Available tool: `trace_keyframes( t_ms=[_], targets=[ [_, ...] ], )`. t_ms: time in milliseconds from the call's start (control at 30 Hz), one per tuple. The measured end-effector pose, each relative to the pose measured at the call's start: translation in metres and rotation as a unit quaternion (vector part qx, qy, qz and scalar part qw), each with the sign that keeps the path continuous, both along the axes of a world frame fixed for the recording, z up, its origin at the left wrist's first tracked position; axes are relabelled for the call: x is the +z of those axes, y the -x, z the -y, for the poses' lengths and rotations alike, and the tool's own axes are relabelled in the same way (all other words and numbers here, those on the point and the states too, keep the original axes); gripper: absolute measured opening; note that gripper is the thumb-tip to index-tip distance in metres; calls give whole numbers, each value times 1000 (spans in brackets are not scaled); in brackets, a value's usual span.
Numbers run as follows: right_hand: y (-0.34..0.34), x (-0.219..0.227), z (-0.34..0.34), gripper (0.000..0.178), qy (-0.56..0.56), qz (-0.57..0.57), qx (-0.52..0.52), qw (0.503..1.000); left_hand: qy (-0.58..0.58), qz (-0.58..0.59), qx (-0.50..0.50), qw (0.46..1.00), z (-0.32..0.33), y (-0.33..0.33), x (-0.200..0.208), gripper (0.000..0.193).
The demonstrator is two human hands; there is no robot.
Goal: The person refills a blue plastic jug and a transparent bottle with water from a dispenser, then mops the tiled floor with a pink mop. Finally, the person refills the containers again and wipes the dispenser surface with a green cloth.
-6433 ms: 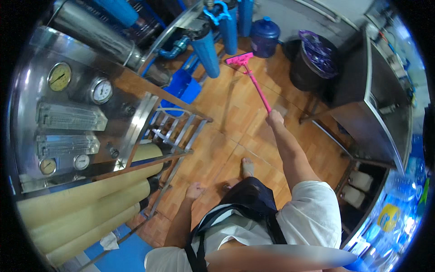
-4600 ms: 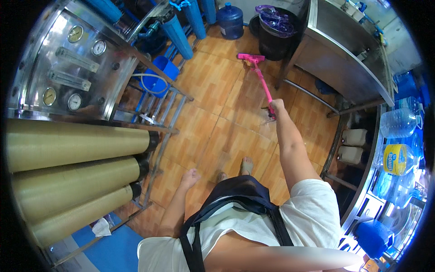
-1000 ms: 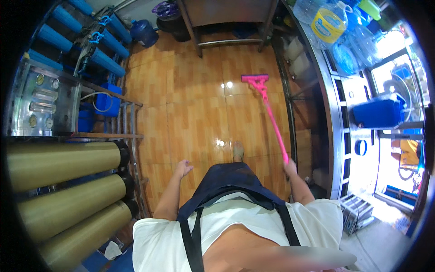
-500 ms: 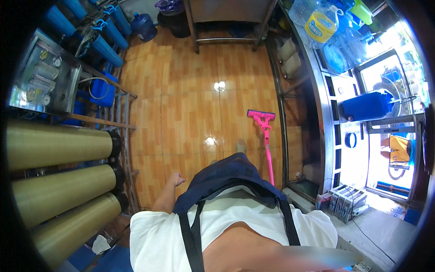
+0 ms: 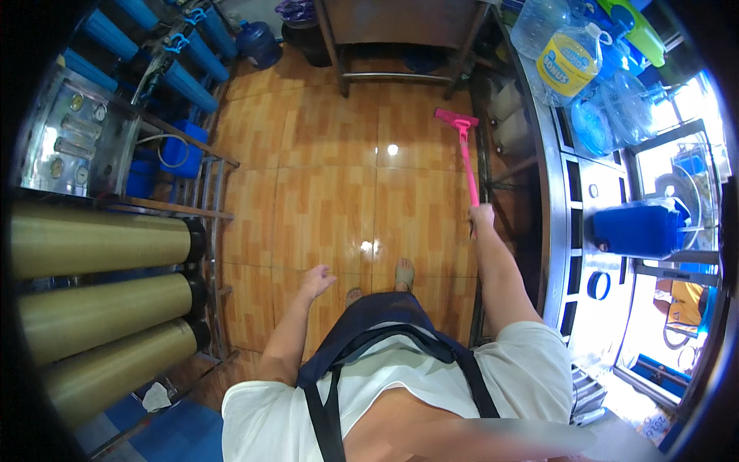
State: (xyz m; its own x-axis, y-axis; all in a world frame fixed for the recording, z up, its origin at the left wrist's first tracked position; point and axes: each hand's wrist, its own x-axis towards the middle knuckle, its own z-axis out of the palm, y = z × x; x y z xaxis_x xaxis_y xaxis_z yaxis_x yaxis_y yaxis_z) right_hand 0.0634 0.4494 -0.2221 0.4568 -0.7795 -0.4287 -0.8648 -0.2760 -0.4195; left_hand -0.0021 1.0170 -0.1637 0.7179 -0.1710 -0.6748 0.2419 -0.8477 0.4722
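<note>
My right hand (image 5: 481, 219) is closed round the handle of a pink mop (image 5: 469, 173), with the arm stretched forward on the right. The mop's flat, narrow head points away from me, close to the right side of the tiled floor (image 5: 323, 192). Between the head and my hand the pink handle shows; any part beyond my grip is hidden by the hand and forearm. On the left, my left hand (image 5: 316, 282) hangs above the floor, holding nothing, its fingers somewhat apart. A dark apron (image 5: 385, 317) covers my front, and my feet (image 5: 404, 272) show beyond it.
A metal rack (image 5: 223, 185) and long yellowish cylinders (image 5: 108, 246) line the left. At the far end stand a steel table (image 5: 400, 35), a black bin (image 5: 308, 42) and a blue water jug (image 5: 259, 45). Along the right runs a counter (image 5: 543, 177) with plastic bottles (image 5: 570, 65).
My right hand has come into view, gripping the mop. The mop head has moved farther away and slightly right. My left hand has moved forward, and its fingers have loosened.
</note>
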Motion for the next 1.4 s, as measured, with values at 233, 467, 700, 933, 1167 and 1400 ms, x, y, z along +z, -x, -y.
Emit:
trace_keyframes(
  t_ms=[233, 467, 700, 933, 1167, 1400],
  targets=[
    [-59, 37, 30, 26, -121, -114, 52, 985, 1, 2, -191, 982, 84, 34, 19, 58],
    [284, -23, -3, 39, -14, -90, 115, 989, -69, -37, -214, 974, 18, 73, -18, 57],
    [718, 29, -184, 39, -68, -231, 114, 964, -55, -35, -86, 994, -96, 109, -52, 61],
    [867, 143, -292, 36, -118, -301, 25, 946, -119, -79, -173, 975, -175, 216, -64, 58],
    [822, 161, -283, 33, -84, -279, 42, 956, -127, -117, -193, 966, -214, 249, -87, 57],
    [674, 146, -236, 30, -43, -225, 151, 962, -30, -30, -31, 999, -214, 211, -67, 57]
  ],
)
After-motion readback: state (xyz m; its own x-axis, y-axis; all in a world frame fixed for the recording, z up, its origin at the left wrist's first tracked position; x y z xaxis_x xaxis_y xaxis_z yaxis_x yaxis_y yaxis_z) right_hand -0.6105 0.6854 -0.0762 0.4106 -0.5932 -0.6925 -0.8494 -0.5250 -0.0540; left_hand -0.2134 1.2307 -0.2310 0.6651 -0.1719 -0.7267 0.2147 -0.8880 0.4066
